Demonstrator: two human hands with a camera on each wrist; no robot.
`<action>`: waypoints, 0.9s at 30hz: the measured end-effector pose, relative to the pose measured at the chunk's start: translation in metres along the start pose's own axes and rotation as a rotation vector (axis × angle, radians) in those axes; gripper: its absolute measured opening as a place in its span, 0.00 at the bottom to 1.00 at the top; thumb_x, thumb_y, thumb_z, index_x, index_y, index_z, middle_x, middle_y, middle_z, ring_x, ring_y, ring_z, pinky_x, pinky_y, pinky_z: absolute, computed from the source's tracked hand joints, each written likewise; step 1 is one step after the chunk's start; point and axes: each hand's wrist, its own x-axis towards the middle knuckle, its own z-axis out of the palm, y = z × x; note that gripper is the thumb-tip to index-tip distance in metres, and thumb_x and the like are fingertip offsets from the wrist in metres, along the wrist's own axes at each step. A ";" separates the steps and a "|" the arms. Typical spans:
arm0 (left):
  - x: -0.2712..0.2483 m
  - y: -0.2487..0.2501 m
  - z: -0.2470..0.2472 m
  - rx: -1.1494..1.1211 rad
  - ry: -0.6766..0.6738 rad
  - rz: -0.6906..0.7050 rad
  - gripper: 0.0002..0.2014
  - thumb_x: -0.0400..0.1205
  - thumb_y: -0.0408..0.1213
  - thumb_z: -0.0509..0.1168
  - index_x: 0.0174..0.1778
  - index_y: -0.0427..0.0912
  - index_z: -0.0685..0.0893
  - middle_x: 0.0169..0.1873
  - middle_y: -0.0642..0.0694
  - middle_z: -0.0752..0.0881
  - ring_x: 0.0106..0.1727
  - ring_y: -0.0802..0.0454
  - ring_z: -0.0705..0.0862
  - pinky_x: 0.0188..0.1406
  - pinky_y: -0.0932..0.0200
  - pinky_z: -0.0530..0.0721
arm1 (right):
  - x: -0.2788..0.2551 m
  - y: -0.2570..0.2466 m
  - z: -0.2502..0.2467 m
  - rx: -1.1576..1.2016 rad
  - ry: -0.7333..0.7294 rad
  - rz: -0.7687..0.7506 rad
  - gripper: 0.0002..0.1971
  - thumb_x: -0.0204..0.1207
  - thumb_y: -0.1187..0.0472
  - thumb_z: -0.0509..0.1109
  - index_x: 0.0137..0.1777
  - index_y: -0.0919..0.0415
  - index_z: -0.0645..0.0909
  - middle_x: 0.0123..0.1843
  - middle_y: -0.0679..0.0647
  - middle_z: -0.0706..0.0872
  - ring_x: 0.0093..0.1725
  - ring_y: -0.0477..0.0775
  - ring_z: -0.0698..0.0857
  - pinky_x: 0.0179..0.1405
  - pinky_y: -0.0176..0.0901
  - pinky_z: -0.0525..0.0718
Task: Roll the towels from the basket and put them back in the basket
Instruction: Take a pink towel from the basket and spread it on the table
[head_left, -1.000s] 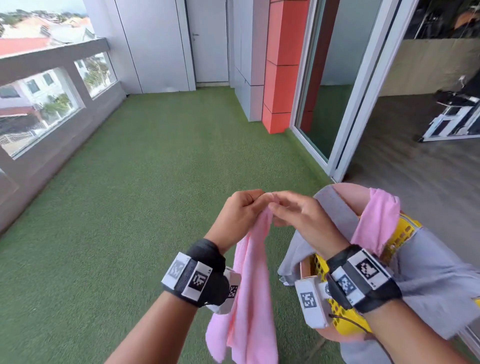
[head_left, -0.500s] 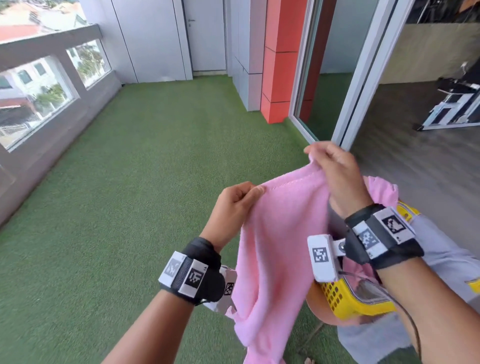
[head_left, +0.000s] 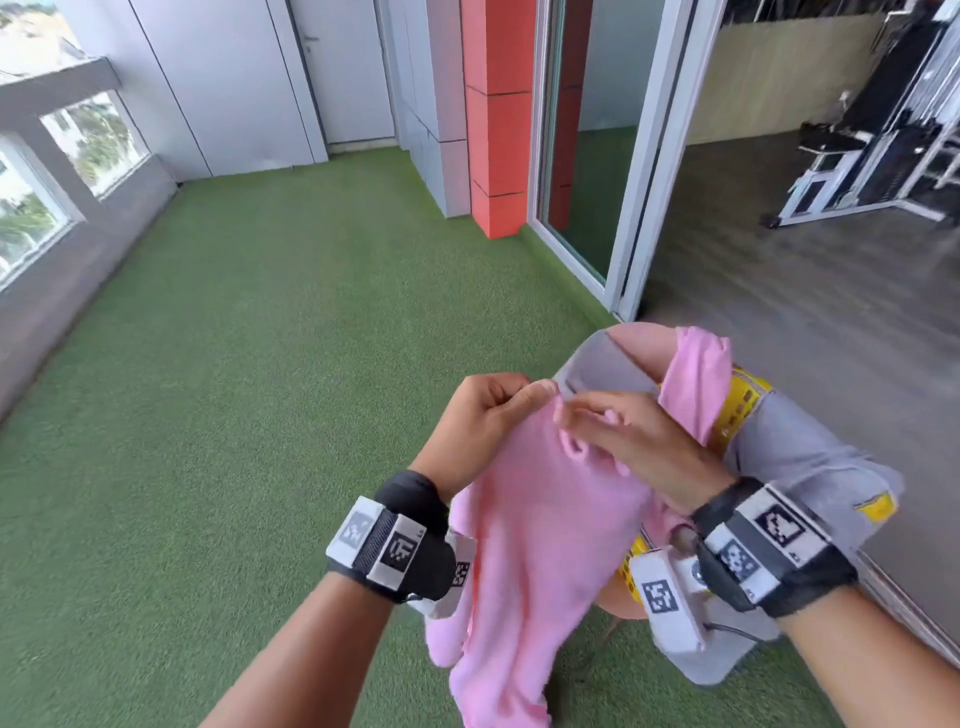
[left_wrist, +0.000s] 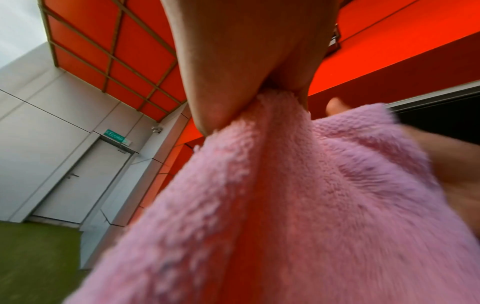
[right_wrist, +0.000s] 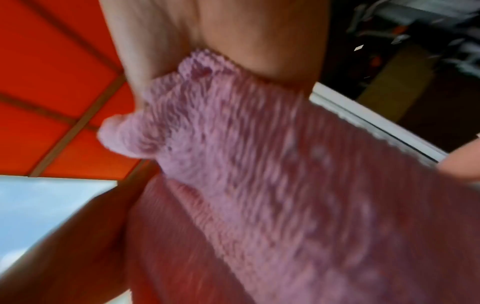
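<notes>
Green turf balcony | we pinch the pink towel (head_left: 530, 525) top edge, left hand (head_left: 480, 421) and right hand (head_left: 631, 441) together at frame centre | yellow basket (head_left: 740, 410) right, grey and pink towels draped over it

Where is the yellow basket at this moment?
In the head view the yellow basket is at the lower right, behind the right hand, mostly covered by grey towels and a pink towel draped over its rim.

- Held towel (head_left: 540, 525): plain pink.
- Draped towels (head_left: 810, 462): grey; another (head_left: 698, 379) pink.
- Basket (head_left: 740, 410): yellow.
- Turf floor (head_left: 249, 364): green.
- Column (head_left: 496, 114): red-orange.
- Wrist bands (head_left: 395, 545): black, with black-and-white square markers.
</notes>
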 end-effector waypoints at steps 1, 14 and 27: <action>0.003 0.004 0.010 0.010 -0.038 0.008 0.26 0.85 0.42 0.64 0.28 0.26 0.68 0.25 0.44 0.63 0.26 0.53 0.58 0.21 0.60 0.56 | -0.008 0.003 -0.001 -0.074 -0.076 0.006 0.14 0.80 0.53 0.66 0.35 0.59 0.82 0.30 0.49 0.82 0.29 0.42 0.76 0.26 0.31 0.70; -0.002 0.030 0.119 -0.060 -0.305 -0.013 0.23 0.85 0.37 0.65 0.25 0.45 0.64 0.23 0.51 0.60 0.25 0.56 0.56 0.22 0.60 0.53 | -0.103 0.056 -0.062 0.009 0.093 0.142 0.18 0.77 0.48 0.72 0.52 0.66 0.83 0.45 0.46 0.83 0.48 0.43 0.80 0.49 0.43 0.77; -0.050 0.070 0.221 -0.106 -0.757 0.225 0.21 0.84 0.34 0.65 0.26 0.35 0.67 0.27 0.47 0.59 0.28 0.58 0.57 0.24 0.64 0.56 | -0.277 0.021 -0.060 0.082 0.563 0.314 0.12 0.78 0.60 0.70 0.56 0.67 0.85 0.44 0.61 0.89 0.42 0.48 0.84 0.46 0.39 0.81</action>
